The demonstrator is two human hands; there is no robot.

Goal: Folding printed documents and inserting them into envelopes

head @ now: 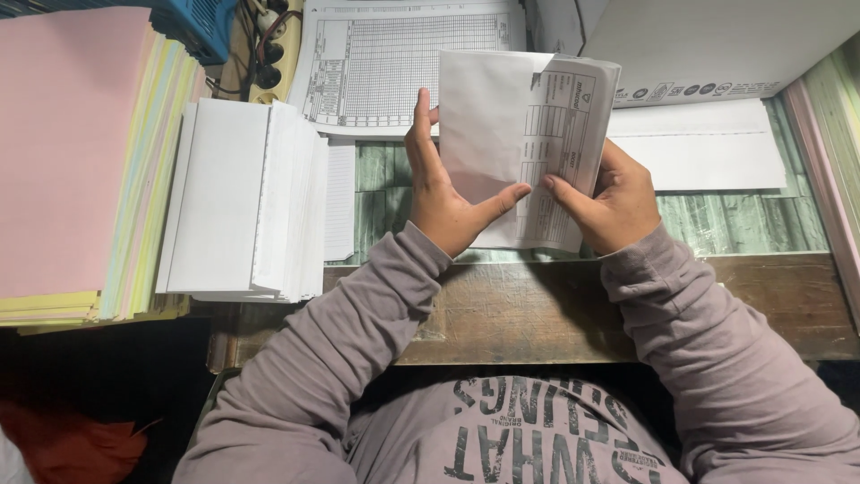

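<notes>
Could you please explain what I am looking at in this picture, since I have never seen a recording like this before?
There is no machine here: a camera worn on a person's head looks down at their own two bare hands. The left hand and right hand together hold a folded white printed paper form above a worn wooden desk edge. To the left lie a stack of plain white envelopes and a tall pile of pink, yellow and pale green paper sheets. Behind the hands lies a large printed grid sheet, and to the right a long white envelope.
</notes>
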